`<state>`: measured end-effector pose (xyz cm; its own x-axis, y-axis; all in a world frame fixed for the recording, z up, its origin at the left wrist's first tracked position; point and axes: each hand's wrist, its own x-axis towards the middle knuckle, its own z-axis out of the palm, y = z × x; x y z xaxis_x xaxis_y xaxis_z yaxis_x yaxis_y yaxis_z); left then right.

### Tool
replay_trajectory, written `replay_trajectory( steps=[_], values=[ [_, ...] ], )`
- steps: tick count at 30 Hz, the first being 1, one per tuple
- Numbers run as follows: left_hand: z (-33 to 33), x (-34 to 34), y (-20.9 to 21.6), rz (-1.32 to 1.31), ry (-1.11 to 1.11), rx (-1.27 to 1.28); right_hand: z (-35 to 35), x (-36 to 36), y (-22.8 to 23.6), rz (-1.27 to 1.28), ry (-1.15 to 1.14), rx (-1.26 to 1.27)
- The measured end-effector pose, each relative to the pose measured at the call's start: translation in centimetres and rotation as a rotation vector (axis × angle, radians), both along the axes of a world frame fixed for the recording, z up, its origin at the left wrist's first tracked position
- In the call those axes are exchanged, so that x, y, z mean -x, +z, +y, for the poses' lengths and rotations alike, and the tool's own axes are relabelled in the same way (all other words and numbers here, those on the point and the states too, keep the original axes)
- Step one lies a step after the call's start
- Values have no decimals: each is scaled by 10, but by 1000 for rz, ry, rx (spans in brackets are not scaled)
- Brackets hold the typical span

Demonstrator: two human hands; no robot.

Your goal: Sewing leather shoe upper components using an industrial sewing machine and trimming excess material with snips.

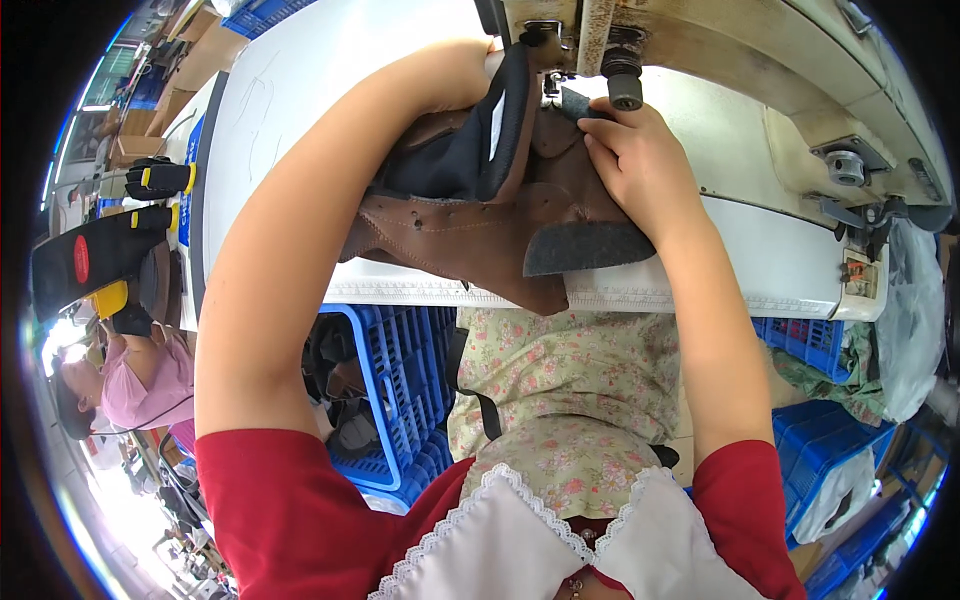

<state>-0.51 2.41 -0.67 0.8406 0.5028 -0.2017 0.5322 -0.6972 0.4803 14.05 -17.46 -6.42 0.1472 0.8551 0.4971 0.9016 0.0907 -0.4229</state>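
Note:
A brown leather shoe upper (450,235) with stitched seams, punched holes and a black padded lining (440,160) lies on the white bed of a sewing machine, partly under its needle and presser foot (552,88). My left hand (492,62) reaches behind the lining at the far side of the upper; its fingers are hidden. Beside the presser foot, the thumb and fingers of my right hand (640,155) close on the upper's edge, next to a small dark grey piece (575,103). A dark grey curved flap (585,248) hangs near my right wrist.
The machine arm (760,70) spans the upper right. A ruler strip (720,298) runs along the table's front edge. Blue crates (395,390) with dark pieces stand below left, and another blue crate (825,440) below right. Another person (140,385) sits at the left.

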Motion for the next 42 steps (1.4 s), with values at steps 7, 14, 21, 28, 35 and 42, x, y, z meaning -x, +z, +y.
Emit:
replay_trajectory(
  steps=[7, 14, 21, 28, 35, 42],
  values=[
    [10, -5, 6, 190, -171, -262, 4, 12, -4, -91, -66, -27],
    [2, -17, 25, 287, -61, -320, 7, 22, -8, -84, -156, -53],
    [37, -29, 14, 355, -195, -302, 12, 40, -7, -81, -237, -37],
    [31, -32, 25, 403, -175, -367, 12, 37, -8, -64, -243, -50],
    [23, -27, 42, 329, -115, -363, 9, 30, -8, 7, -180, -61],
    [12, 65, 74, -117, -31, -666, -25, -5, 14, 260, 199, 131]
  ],
)
